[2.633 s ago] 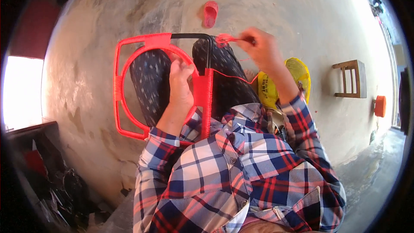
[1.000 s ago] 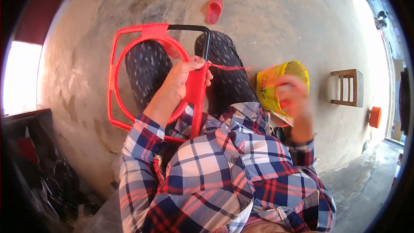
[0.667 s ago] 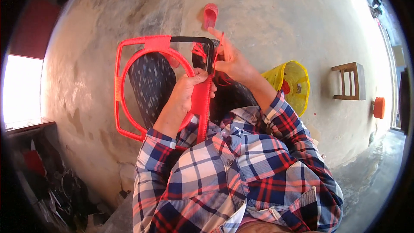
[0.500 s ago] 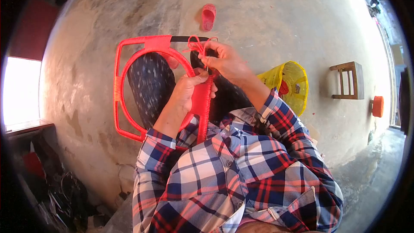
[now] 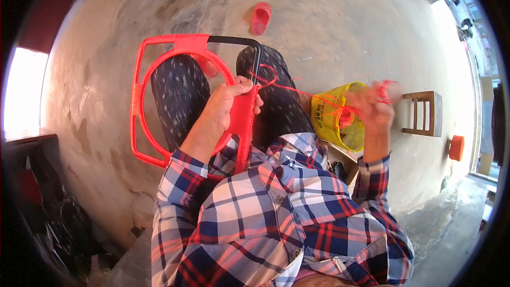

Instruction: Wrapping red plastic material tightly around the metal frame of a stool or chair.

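Stained concrete floor [image 5: 319, 26] occupies the upper picture. Red-wrapped ring frame [image 5: 239, 118] located left of centre; its right bar [image 5: 245, 149] runs up and down the picture. Left hand [image 5: 226, 98], the nearer, clamps that bar just below bare black tubing [image 5: 234, 40]. Red cord [image 5: 295, 90] extends rightward to the right hand [image 5: 374, 109], motion-blurred; its grip cannot be told. Yellow bucket [image 5: 332, 119], right of centre, bears dark printing [image 5: 320, 110].

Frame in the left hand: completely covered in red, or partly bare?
Partly bare: the frame is black at its far right corner, just beyond the left hand; red covers the rest in view.
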